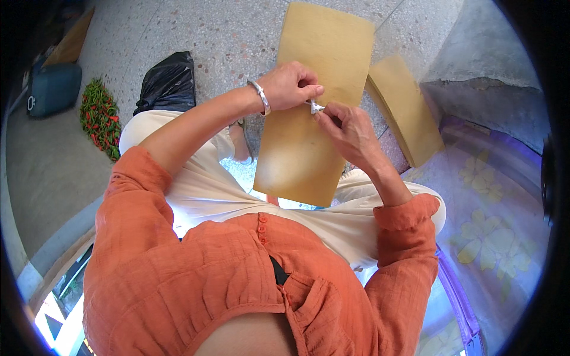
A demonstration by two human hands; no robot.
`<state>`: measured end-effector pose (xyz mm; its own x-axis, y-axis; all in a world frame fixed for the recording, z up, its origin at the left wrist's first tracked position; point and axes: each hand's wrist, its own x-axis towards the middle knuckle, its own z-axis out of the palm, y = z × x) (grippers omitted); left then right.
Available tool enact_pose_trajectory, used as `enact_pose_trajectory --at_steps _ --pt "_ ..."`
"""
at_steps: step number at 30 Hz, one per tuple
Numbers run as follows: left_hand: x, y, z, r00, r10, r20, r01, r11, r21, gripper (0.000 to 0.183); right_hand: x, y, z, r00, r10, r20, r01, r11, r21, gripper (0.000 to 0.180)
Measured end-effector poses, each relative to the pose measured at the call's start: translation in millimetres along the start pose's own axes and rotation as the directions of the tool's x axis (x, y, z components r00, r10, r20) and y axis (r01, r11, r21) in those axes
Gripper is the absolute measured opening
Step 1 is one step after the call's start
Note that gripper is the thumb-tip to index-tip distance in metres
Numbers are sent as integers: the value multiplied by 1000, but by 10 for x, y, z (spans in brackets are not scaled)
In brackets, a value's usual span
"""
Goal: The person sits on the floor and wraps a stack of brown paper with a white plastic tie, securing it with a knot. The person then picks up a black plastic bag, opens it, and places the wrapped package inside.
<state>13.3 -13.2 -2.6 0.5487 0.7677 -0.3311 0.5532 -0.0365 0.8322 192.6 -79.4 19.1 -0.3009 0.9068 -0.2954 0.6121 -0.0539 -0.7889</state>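
A long rectangular slab (303,155) of yellow-brown paper or board lies before me, its near end between my knees. Above its middle, a short white strip (315,107), bunched or knotted, is held between my two hands. My left hand (291,86), with a silver bangle at the wrist, pinches the strip's left end between thumb and finger. On the other side, my right hand (349,127) grips its right end, fingers curled. The strip's material is too small to tell, and the fingers hide its ends.
A second yellow-brown stack (407,111) lies at the right, near a rough grey wall (485,53) and flowered sheer fabric (494,236) with purple trim. Leftward are a black plastic bag (167,82), red and green chillies (100,120) and a dark blue container (55,89) on the floor.
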Motion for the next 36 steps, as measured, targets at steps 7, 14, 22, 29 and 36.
enact_pose_trajectory --at_steps 7,14,22,29,36 --pt "8 45 -153 765 621 170 -644 732 223 19 27 94 -2 1000 -9 25 5 988 155 25" --pt "-61 -71 9 787 615 39 -609 765 210 17 47 91 -59 998 5 59 -17 978 208 29" --pt "-45 -97 17 736 674 62 -669 710 221 15 6 60 -70 999 -32 33 25 981 193 25" --pt "-155 105 -53 888 460 14 -441 842 310 35 -54 113 -128 996 -52 -71 61 990 131 22" --pt "-166 109 -123 959 275 70 -275 842 464 41 10 185 -98 958 -216 -190 179 965 -193 19"
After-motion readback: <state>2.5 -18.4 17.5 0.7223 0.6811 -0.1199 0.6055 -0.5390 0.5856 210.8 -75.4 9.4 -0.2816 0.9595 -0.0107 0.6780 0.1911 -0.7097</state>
